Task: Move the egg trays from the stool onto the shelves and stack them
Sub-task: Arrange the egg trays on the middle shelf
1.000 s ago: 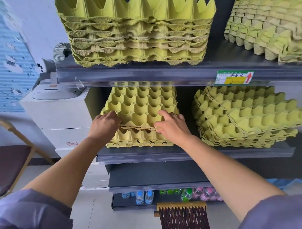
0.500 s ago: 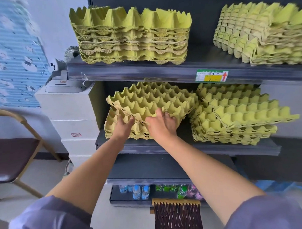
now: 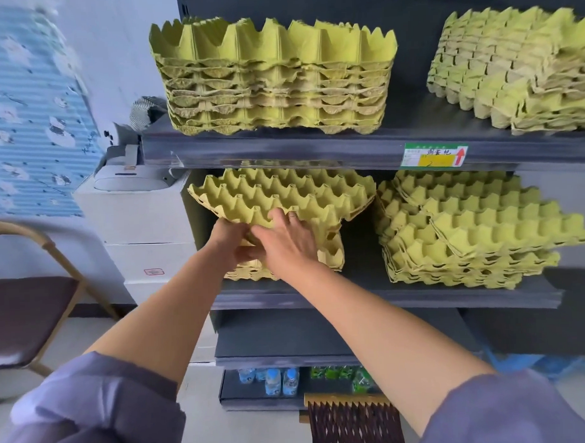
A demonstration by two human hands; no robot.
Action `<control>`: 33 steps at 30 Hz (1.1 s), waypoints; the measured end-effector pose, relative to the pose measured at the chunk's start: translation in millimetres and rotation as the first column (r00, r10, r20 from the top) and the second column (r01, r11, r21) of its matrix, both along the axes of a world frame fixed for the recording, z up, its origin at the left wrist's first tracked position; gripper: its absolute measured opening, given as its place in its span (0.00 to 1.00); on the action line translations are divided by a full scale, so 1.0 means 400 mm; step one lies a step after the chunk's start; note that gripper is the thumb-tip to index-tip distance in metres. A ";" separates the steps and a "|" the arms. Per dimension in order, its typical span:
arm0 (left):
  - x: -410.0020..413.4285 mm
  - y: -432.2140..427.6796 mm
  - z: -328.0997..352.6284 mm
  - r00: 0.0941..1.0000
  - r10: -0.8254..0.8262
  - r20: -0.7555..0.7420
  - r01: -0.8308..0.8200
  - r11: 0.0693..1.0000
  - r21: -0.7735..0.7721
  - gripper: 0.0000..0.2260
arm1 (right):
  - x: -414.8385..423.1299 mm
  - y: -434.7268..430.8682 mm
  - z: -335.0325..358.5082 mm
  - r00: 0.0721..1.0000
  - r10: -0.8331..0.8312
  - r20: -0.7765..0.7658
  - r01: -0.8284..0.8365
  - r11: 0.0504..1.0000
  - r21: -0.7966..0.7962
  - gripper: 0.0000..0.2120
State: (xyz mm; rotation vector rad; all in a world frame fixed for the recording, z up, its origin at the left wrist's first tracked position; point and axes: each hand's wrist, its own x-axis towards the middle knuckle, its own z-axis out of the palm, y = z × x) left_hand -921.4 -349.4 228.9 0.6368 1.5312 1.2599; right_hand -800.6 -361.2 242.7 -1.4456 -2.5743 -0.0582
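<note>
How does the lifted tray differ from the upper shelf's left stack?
The lifted tray is tilted and skewed above its pile; the upper-left stack sits flat and squared. The lifted tray shows its cups from above; the upper-left stack shows only side edges. Both are yellow-green egg trays.

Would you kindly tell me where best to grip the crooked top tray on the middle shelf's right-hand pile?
By its jutting right-hand corner, coming from the front: the top tray lies skewed and overhangs the pile there, leaving room to reach underneath.
</note>
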 end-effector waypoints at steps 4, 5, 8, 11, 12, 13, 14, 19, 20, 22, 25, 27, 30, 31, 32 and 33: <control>-0.096 0.041 -0.044 0.993 -0.035 -0.114 0.033 0.999 -0.014 0.11 | 0.012 0.056 -0.007 0.994 0.104 0.017 -0.101 0.985 -0.139 0.20; -0.109 0.046 -0.051 0.992 -0.046 -0.120 0.044 0.999 -0.018 0.12 | 0.022 0.073 -0.013 0.996 0.089 0.028 -0.084 0.986 -0.145 0.21; -0.123 0.058 -0.068 0.988 -0.074 -0.137 0.068 0.997 -0.048 0.12 | 0.047 0.115 -0.036 0.997 0.031 0.075 -0.016 0.981 -0.196 0.21; -0.133 0.066 -0.084 0.984 -0.093 -0.149 0.079 0.992 -0.099 0.12 | 0.050 0.134 -0.057 0.987 0.071 0.147 -0.032 0.968 -0.248 0.23; -0.138 0.069 -0.092 0.984 -0.098 -0.147 0.081 0.990 -0.116 0.12 | 0.048 0.137 -0.063 0.984 0.086 0.158 -0.041 0.963 -0.265 0.24; -0.140 0.069 -0.097 0.984 -0.098 -0.146 0.079 0.989 -0.128 0.12 | 0.046 0.138 -0.067 0.983 0.094 0.158 -0.046 0.958 -0.282 0.25; -0.138 0.069 -0.100 0.986 -0.093 -0.140 0.073 0.988 -0.136 0.12 | 0.046 0.140 -0.071 0.984 0.099 0.150 -0.051 0.954 -0.295 0.25; -0.114 0.064 -0.090 0.833 -0.101 -0.543 -0.003 0.982 -0.188 0.29 | 0.070 0.145 -0.066 0.992 0.104 0.071 -0.080 0.955 -0.287 0.24; -0.105 0.060 -0.082 0.738 -0.122 -0.664 -0.003 0.983 -0.183 0.32 | 0.079 0.147 -0.063 0.994 0.097 0.055 -0.078 0.958 -0.277 0.24; -0.082 0.050 -0.063 0.511 -0.166 -0.844 0.056 0.986 -0.160 0.31 | 0.097 0.151 -0.059 0.997 0.073 0.027 -0.064 0.968 -0.243 0.23; -0.037 0.043 -0.041 0.211 -0.224 -0.952 0.235 0.956 -0.173 0.25 | 0.133 0.163 -0.056 0.999 0.034 0.036 -0.026 0.982 -0.189 0.22; 0.000 0.038 -0.030 0.085 -0.265 -0.961 0.347 0.911 -0.221 0.22 | 0.167 0.175 -0.059 0.997 0.006 0.072 0.007 0.984 -0.177 0.21; 0.058 0.033 -0.025 -0.074 -0.305 -0.949 0.449 0.840 -0.305 0.23 | 0.224 0.193 -0.065 0.995 -0.024 0.092 0.040 0.985 -0.169 0.23; 0.074 0.030 -0.025 -0.119 -0.322 -0.939 0.463 0.819 -0.339 0.25 | 0.241 0.197 -0.068 0.995 -0.023 0.100 0.041 0.983 -0.179 0.24; 0.088 0.028 -0.028 -0.158 -0.341 -0.927 0.465 0.802 -0.374 0.26 | 0.256 0.200 -0.068 0.993 -0.016 0.119 0.040 0.979 -0.198 0.26; 0.097 0.026 -0.033 -0.195 -0.362 -0.912 0.458 0.788 -0.411 0.26 | 0.265 0.202 -0.069 0.989 -0.002 0.149 0.035 0.975 -0.219 0.29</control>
